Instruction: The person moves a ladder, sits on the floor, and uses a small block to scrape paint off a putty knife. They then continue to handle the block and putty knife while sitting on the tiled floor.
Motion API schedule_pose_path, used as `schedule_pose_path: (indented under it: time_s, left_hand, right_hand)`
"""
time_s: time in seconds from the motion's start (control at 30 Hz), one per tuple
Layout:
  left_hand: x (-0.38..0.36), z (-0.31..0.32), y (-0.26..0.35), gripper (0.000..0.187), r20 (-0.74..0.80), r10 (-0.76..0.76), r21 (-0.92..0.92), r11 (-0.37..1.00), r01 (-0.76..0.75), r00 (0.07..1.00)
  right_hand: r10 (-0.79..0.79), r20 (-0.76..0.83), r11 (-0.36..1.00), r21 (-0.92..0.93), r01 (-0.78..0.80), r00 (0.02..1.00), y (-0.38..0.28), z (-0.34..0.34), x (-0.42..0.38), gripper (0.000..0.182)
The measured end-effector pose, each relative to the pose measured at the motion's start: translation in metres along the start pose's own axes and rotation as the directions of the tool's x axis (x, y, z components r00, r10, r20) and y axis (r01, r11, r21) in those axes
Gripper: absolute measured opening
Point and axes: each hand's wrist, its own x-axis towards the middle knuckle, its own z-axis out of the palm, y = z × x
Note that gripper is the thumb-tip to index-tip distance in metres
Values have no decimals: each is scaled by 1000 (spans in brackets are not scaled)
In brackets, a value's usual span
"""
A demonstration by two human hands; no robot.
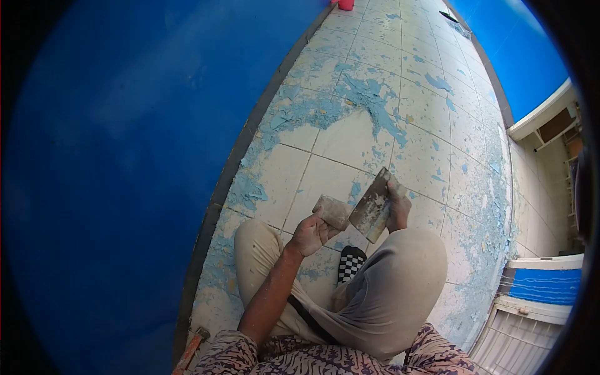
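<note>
My left hand is closed on a small, flat, grey-brown scraper, its blade dusty and stained. To its right, my right hand grips a larger rectangular metal blade smeared with pale residue. The larger blade stands tilted, its lower part close to the small scraper's right edge; whether they touch I cannot tell. Both tools are above the white tiled floor, between and just beyond my knees.
Blue wall with a dark skirting runs along the left. Light blue paint flakes litter the tiles. A pink container stands at the far end. An orange-handled tool lies at lower left. A white grille is at lower right.
</note>
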Motion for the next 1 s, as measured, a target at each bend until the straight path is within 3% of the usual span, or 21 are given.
schedule_pose_path:
  time_s: [0.03, 0.13, 0.27, 0.3, 0.37, 0.43, 0.5, 0.7, 0.8, 0.87, 0.9, 0.97, 1.0]
  left_hand:
    - [2, 1, -1, 53, -34, 38, 4, 999, -38, 999]
    - [5, 0, 1, 52, -94, 92, 4, 996, -92, 991]
    - [8, 2, 4, 50, -140, 91, 38, 996, -87, 986]
    - [9, 0, 3, 50, -138, 89, 40, 996, -84, 986]
    - [10, -7, 0, 48, -98, 110, 73, 992, -103, 989]
    - [8, -14, 0, 45, -90, 111, 59, 993, -106, 990]
    - [7, -20, 0, 43, -77, 111, 41, 993, -109, 991]
    - [5, -12, 6, 38, -177, 193, 86, 980, -181, 965]
    - [8, -29, -1, 38, -69, 124, -6, 992, -125, 990]
    - [10, -38, -4, 40, 152, 103, 17, 994, -107, 983]
    - [9, -35, -4, 40, 154, 102, 14, 994, -106, 983]
    - [5, -24, -4, 43, -45, 96, 50, 994, -94, 994]
    - [6, -21, -3, 43, -41, 89, 48, 995, -87, 995]
  right_hand:
    - [-1, 1, 1000, -1, 1, 1000, -8, -4, 1, 31]
    - [284, 300, 936, 121, -332, 911, -36, -14, -6, 33]
    - [370, 449, 846, 199, -494, 813, -34, -4, -25, 40]
    - [367, 449, 846, 202, -493, 815, -28, -1, -28, 40]
    - [361, 440, 913, 12, -407, 822, -18, 11, -35, 41]
    - [360, 408, 921, -11, -389, 839, -7, 24, -45, 46]
    - [299, 365, 954, -145, -263, 882, -5, 39, -62, 56]
    - [244, 418, 951, -278, -132, 875, 5, 57, -85, 63]
    - [272, 299, 942, -276, -190, 914, 9, 53, -71, 56]
    - [213, 222, 969, -176, -176, 952, 11, 46, -52, 53]
    - [211, 220, 969, -179, -173, 952, 15, 43, -50, 53]
    - [56, 173, 979, -202, -20, 983, 24, 39, -52, 48]
    - [62, 273, 956, -292, 22, 960, 21, 41, -62, 51]
